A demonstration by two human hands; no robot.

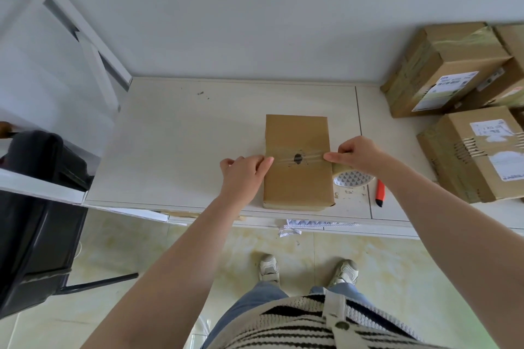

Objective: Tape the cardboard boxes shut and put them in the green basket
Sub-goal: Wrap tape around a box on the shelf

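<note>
Fingers [262, 163] of the left hand [243, 171] lay fairly straight, tips pressed on the end of a clear tape strip [283, 160] at the left edge of the cardboard box [297, 161]; nothing clasped there. Fingers [333, 156] of the right hand [358, 154] curled, thumb and forefinger pinched on the same strip at the box's right edge, with the tape roll [351, 178] tucked under that palm, just beside the box; whether the hand bore the roll's weight, could not tell. Strip stretched taut across the middle of the box top, wrinkled, over a dark smudge [297, 159]. Box flat and closed, long side toward the wall, near the front edge of the white table [184, 136]. Just right of the roll, a red-and-black utility knife [380, 193] on the tabletop. Farther right, well apart from the box, stacked cardboard parcels [453, 79] with shipping labels, already taped. At the left, a white metal frame [93, 45] leaning against the wall and a black chair [39, 207]. Below the table edge, a scrap of white patterned paper [292, 228], pale tiled floor [127, 249], two pale sneakers [269, 268], blue jeans and a striped knit top.
</note>
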